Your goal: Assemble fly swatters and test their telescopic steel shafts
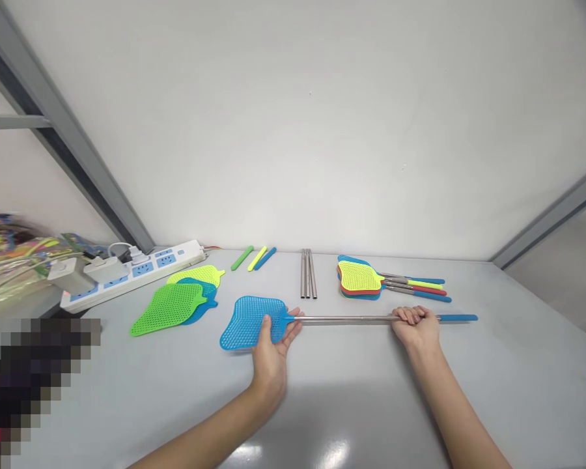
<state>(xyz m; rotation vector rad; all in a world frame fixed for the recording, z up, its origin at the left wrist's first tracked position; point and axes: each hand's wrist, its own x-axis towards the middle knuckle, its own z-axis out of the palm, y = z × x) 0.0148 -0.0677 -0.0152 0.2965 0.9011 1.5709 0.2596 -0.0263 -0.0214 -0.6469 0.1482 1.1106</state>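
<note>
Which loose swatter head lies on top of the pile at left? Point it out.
The green head. It overlaps the blue head and the yellow head beneath it, and sits nearest the front edge.

1. I see open bench [351,391] from 4 to 8 o'clock of the extended blue swatter [322,318]; nothing lies between the two forearms.
2. At 12 o'clock, the metal rods [308,273] lie between swatter and wall.
3. At 1 o'clock, the stacked swatters [371,280] narrow the lane near my right grip [417,320].
4. At 10 o'clock, loose mesh heads [176,303], a power strip [137,270] and coloured sleeves [254,258] crowd the left.
5. Far right bench looks passable.
</note>
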